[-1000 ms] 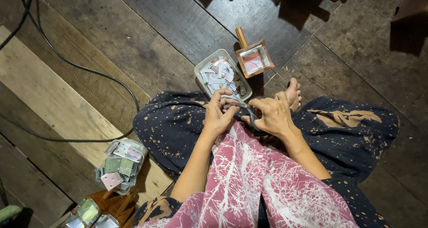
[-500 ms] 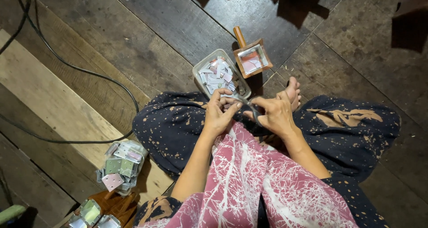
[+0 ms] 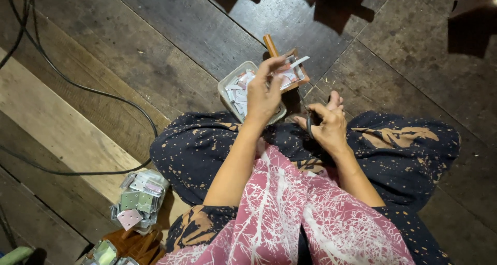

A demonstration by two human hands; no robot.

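Note:
My left hand [image 3: 265, 91] reaches forward over a clear plastic tray [image 3: 228, 86] of cut paper pieces and pinches a small white strip of paper [image 3: 297, 62] above a small wooden-handled square box [image 3: 290, 70]. My right hand [image 3: 326, 125] rests over my lap, closed on dark scissors [image 3: 309, 122] whose blades point forward. I sit cross-legged on the wooden floor in dark speckled trousers [image 3: 207, 146] and a pink patterned top [image 3: 290, 218].
A clear bag of small square pastel packets [image 3: 137, 200] lies on a pale plank at the left, with more packets [image 3: 106, 253] at the bottom edge. Black cables [image 3: 77, 86] run across the floor on the left. Dark furniture legs stand at the top.
My left hand has left my right hand and moved forward with a paper strip to above the small box. The right hand stays over my lap with the scissors.

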